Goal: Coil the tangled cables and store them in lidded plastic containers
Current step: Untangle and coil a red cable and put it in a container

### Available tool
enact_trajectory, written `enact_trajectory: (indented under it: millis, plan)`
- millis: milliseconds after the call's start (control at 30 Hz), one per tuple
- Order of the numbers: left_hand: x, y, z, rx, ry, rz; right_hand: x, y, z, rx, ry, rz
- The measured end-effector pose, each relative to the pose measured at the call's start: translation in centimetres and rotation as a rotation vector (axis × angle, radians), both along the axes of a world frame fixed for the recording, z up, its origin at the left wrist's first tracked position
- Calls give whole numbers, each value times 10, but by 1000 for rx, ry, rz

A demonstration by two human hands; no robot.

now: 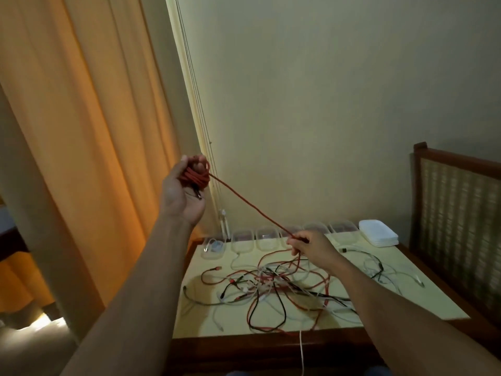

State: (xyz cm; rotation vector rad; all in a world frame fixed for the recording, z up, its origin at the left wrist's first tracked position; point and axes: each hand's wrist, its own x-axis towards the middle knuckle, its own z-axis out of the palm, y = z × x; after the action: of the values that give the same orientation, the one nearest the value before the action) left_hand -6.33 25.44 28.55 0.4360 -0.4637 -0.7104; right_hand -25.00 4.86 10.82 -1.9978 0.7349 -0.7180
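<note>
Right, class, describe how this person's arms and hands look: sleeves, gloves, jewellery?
Both forearms are bare with no sleeve in view. The left hand and right hand wear no gloves; no watch, bracelet or ring shows.

Bare along both forearms, left forearm [141, 280] and right forearm [393, 299], down to the frame edge. Bare at left hand [181, 194] and right hand [311, 244]. Clad in blue fabric [238, 373] at bottom edge, two small patches; garment type indeterminable.

A tangle of cables [271, 289] lies mid-table [195, 327]. Containers [267, 237] line the table's far edge, lids [378, 233] are stacked at its far right corner, and a curtain [81, 131] hangs to its left.
</note>
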Motion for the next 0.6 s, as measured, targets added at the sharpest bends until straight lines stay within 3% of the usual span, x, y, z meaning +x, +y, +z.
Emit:
enact_trajectory:
  millis: [200, 300, 600]
  plan:
    - [47, -25, 14, 291, -236, 113, 46, -65, 79, 23, -189, -160]
    - [63, -40, 9, 398, -264, 75, 68, -97, 138, -7, -271, -160]
    - [92, -88, 9, 564, -357, -4, 87, -151, 296, -322, -268, -167]
